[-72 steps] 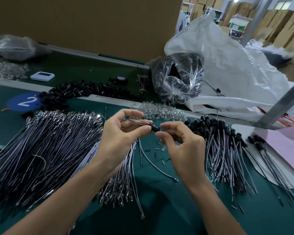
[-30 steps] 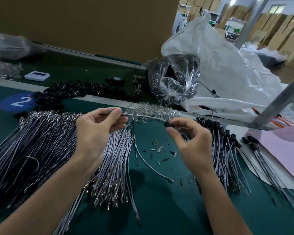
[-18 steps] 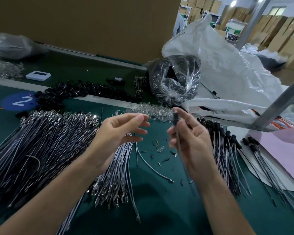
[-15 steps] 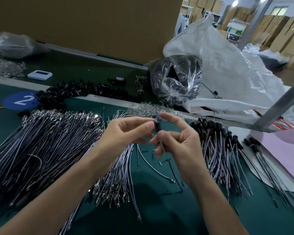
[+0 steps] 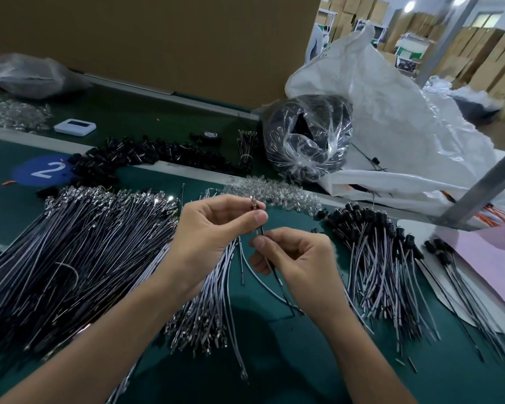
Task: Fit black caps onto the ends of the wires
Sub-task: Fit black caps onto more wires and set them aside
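Observation:
My left hand (image 5: 216, 231) pinches the top of one thin wire (image 5: 274, 269), whose tip with a small cap (image 5: 254, 204) pokes up above the thumb. Just below, my right hand (image 5: 298, 258) pinches the same wire, which hangs down past the palm toward the mat. A large fan of uncapped grey wires (image 5: 79, 249) lies to the left. Finished wires with black caps (image 5: 370, 252) are piled on the right. Loose black caps (image 5: 134, 156) form a heap at the back left.
Clear plastic parts (image 5: 274, 192) lie behind my hands. A clear bag of black items (image 5: 306, 138) and a big white sack (image 5: 405, 121) stand at the back right. A metal post (image 5: 478, 188) slants down on the right beside pink paper (image 5: 493, 258). A cardboard wall (image 5: 158, 39) closes the back.
My hands have come together on one wire. The left hand now pinches its capped top, and the right hand has slid down below it along the wire.

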Available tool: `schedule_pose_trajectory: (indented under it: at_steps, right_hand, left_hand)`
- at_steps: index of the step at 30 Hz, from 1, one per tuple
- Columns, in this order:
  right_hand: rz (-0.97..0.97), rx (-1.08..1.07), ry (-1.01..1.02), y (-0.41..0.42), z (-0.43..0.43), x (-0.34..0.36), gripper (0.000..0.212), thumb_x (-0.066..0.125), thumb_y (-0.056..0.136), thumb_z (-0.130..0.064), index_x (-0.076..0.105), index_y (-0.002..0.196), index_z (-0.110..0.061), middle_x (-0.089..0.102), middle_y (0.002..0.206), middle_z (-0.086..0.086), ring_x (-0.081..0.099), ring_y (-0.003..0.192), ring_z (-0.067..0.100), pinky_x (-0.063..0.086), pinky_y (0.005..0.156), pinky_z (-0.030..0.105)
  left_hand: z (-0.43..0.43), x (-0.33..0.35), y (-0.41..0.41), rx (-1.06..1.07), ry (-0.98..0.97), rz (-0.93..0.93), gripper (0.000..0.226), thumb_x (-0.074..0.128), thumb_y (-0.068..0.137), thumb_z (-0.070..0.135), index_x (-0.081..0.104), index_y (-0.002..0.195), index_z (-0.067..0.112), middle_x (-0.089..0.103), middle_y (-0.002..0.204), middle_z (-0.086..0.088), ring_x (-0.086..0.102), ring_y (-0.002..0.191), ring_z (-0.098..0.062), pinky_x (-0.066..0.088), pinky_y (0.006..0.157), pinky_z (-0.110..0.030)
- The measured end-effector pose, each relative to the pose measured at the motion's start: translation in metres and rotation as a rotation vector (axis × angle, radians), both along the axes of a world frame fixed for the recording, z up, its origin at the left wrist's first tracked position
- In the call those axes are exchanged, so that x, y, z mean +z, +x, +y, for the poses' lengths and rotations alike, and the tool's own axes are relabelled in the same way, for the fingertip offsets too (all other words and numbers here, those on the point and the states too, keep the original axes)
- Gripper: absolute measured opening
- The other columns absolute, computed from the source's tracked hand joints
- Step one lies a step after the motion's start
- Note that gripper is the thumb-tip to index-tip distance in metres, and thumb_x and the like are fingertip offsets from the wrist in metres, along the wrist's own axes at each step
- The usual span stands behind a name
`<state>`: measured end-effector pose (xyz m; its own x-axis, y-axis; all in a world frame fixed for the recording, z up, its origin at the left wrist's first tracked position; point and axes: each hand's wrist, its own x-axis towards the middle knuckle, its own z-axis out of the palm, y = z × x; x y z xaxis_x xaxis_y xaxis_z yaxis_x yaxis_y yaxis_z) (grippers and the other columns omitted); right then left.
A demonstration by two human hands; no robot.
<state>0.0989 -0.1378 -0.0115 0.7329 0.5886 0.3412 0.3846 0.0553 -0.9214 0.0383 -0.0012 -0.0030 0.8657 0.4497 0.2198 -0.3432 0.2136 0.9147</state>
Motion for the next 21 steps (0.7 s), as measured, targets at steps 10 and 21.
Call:
schedule_pose_trajectory:
  at_steps: [10,21]
  right_hand:
    - [0.068,-0.017,0.052,0.0005,0.0012,-0.0012,0.014,0.071,0.083,-0.019,0.076,0.084,-0.006,0.072,0.065,0.009,0.067,0.056,0.019,0.051,0.055,0.024]
    - [0.083,-0.004,0.020,-0.0008,0.0013,-0.0003,0.019,0.073,0.085,-0.008,0.073,0.071,-0.020,0.072,0.065,0.008,0.068,0.056,0.021,0.050,0.054,0.023]
  left_hand:
    - [-0.0029,0.0014,-0.0036,-0.027,-0.040,0.019,0.032,0.079,0.062,0.026,0.076,0.090,0.010,0.076,0.089,-0.013,0.074,0.084,-0.019,0.056,0.070,-0.022]
    - [0.0038,0.0059,-0.0046,0.039,-0.023,-0.004,0.023,0.073,0.068,0.033,0.080,0.087,0.022,0.077,0.092,-0.006,0.070,0.083,-0.013,0.056,0.073,-0.024]
